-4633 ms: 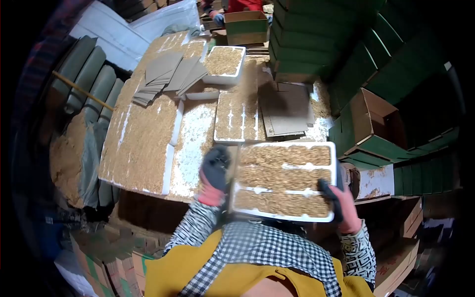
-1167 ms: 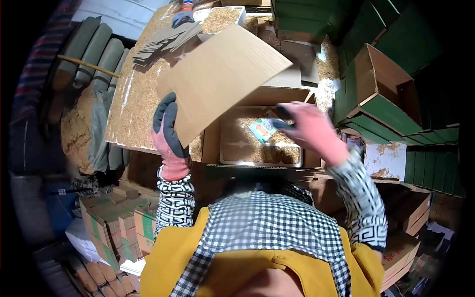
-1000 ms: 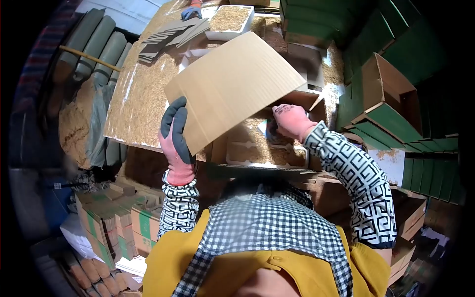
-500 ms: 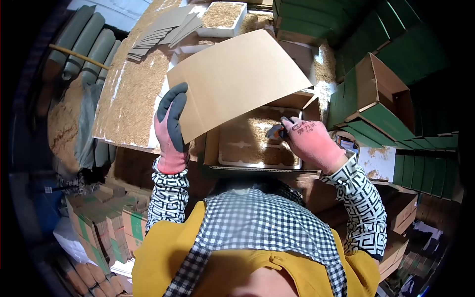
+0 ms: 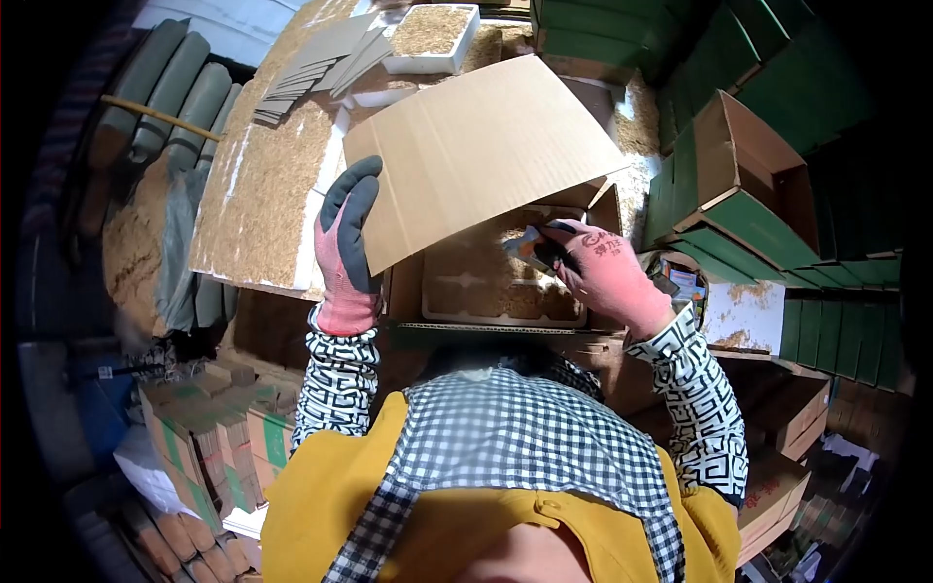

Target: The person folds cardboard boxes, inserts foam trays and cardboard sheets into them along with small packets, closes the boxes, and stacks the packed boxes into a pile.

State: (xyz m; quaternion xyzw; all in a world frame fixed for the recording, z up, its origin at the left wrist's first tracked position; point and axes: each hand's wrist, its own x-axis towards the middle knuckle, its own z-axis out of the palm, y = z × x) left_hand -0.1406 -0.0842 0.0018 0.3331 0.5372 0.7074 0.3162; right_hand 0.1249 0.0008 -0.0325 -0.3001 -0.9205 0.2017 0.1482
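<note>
My left hand (image 5: pixel 347 243), in a pink and dark grey glove, grips the left edge of a tan cardboard panel (image 5: pixel 476 146). The panel is tilted over an open cardboard box (image 5: pixel 486 332); I cannot tell whether it is joined to the box. Inside the box lies a white foam tray (image 5: pixel 457 319) filled with brown, sawdust-like material. Above the tray's right half, my gloved right hand (image 5: pixel 607 272) pinches a small bluish packet (image 5: pixel 525 248). The panel hides the box's far left part.
Grey cardboard sheets (image 5: pixel 311 73) and another filled foam tray (image 5: pixel 428 39) lie on the sawdust-covered surface (image 5: pixel 262 194). At right stand an open green box (image 5: pixel 748 185) and a holder with colourful packets (image 5: pixel 685 277). Folded cartons (image 5: pixel 214 428) are stacked at lower left.
The cardboard panel and my left hand have shifted slightly right. My right hand has moved a little left over the tray, and more of the packet shows.
</note>
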